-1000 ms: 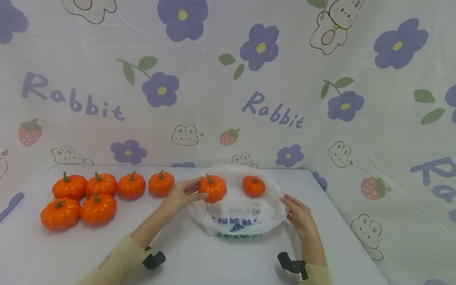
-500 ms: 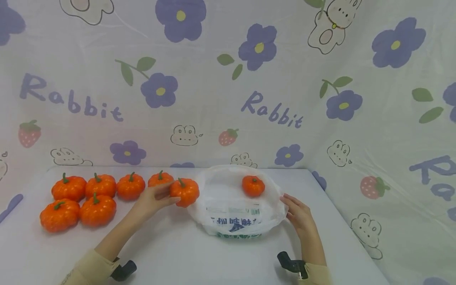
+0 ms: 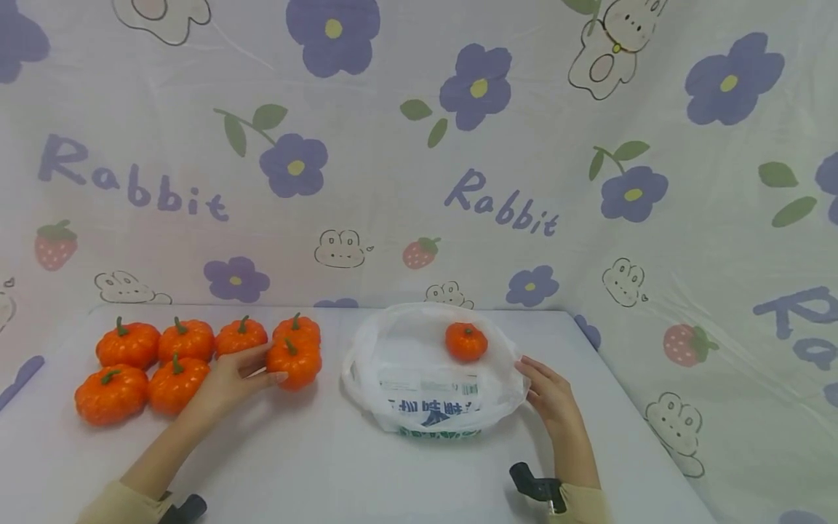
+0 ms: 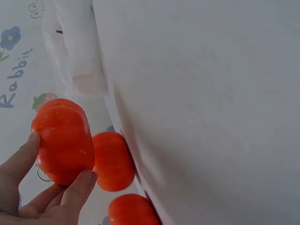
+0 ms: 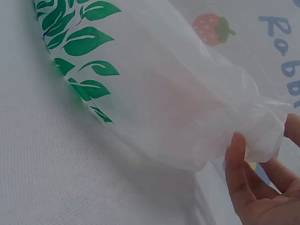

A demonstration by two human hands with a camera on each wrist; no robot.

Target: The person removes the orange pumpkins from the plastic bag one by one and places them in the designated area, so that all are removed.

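White counter point(image 3: 340, 466) wrapped on three sides by a pale backdrop cloth point(image 3: 419, 182) printed with purple flowers, strawberries, rabbits and the word "Rabbit". Near the middle of the counter, toward its far edge, a white plastic bag point(image 3: 432, 397) lying with its mouth gaping upward, dark lettering and green leaf print on its near side. Inside the open bag, at its far right, one small orange pumpkin point(image 3: 466, 341) with a green stem. At the far left corner of the counter, a cluster of six loose pumpkins point(image 3: 150, 360): four in a row along the far edge, two in front of them nearer the left edge. Just in front of the rightmost pumpkin of that row, touching or nearly touching it, a seventh pumpkin, the held pumpkin point(image 3: 294, 362), well apart from the bag and sitting at or just above the counter surface; cannot tell which. Left hand point(image 3: 232, 378), cream sleeve at the wrist, reaching from the near left edge, its grip closed around the held pumpkin: thumb on one flank, fingertips point(image 4: 82, 180) curled under the other, as the left wrist view shows. Right hand point(image 3: 553, 400) at the bag's right side, fingers point(image 5: 236, 168) fairly straight and lightly spread, resting against the bunched rim of the bag; grip open, nothing pinched that can be made out.
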